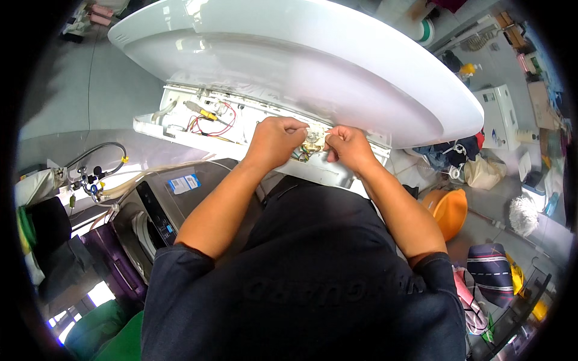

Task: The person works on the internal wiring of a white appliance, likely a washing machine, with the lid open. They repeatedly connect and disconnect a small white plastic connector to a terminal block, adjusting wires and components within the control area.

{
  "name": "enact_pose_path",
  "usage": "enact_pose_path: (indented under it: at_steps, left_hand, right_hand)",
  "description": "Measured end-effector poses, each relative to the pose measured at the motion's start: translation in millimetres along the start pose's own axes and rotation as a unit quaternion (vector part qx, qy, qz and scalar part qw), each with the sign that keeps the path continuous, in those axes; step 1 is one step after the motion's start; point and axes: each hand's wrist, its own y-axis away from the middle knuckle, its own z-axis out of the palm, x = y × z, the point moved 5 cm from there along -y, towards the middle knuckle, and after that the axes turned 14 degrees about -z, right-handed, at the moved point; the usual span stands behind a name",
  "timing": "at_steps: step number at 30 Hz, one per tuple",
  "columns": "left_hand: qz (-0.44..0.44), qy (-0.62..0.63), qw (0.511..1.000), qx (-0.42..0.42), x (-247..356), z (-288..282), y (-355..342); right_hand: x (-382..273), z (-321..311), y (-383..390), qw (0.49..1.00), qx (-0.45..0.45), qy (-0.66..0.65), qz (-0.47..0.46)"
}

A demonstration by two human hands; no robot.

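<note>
Above an open white housing (pixel 205 143), a large curved white panel (pixel 283 72) stands raised. My left hand (pixel 274 143) is pinched closed over the right part of the housing, at a pale fitting (pixel 314 139) with wires. Close by on the right, my right hand (pixel 350 147) also pinches with thumb and forefinger. Whatever the fingertips of both hands hold is too small to make out. Several coloured wires (pixel 306 154) hang below the fitting, between the hands. Farther left in the housing are red wires (pixel 230 120) and a yellow connector (pixel 208 115).
A grey front-loading washing machine (pixel 195 195) stands at the left, below the housing. Beside it are a gauge set with hoses (pixel 93 182) and a purple suitcase (pixel 114 256). To the right sit an orange basin (pixel 450 210), a beige bag (pixel 483 173) and a white appliance (pixel 497 111).
</note>
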Motion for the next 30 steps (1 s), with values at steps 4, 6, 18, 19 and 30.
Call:
enact_pose_path:
  at_steps: [4, 6, 18, 19, 30]
  left_hand:
    - [-0.017, 0.031, 0.999, -0.034, -3, 2, -2]
    - [-0.014, 0.065, 0.997, -0.044, -7, 6, -5]
    - [0.001, 0.06, 0.996, -0.071, -11, 7, -9]
    - [0.002, 0.057, 0.996, -0.071, -10, 7, -9]
    - [-0.032, 0.07, 0.995, -0.058, -12, 7, -12]
  right_hand:
    - [0, 1, 0, 1.0, 0.003, -0.009, 0.001]
    - [1, 1, 0, 1.0, 0.003, -0.012, 0.001]
    - [-2, 2, 2, 1.0, -0.007, -0.006, 0.015]
    - [-2, 2, 1, 1.0, -0.007, -0.005, 0.013]
    - [0, 2, 0, 1.0, -0.002, -0.011, 0.015]
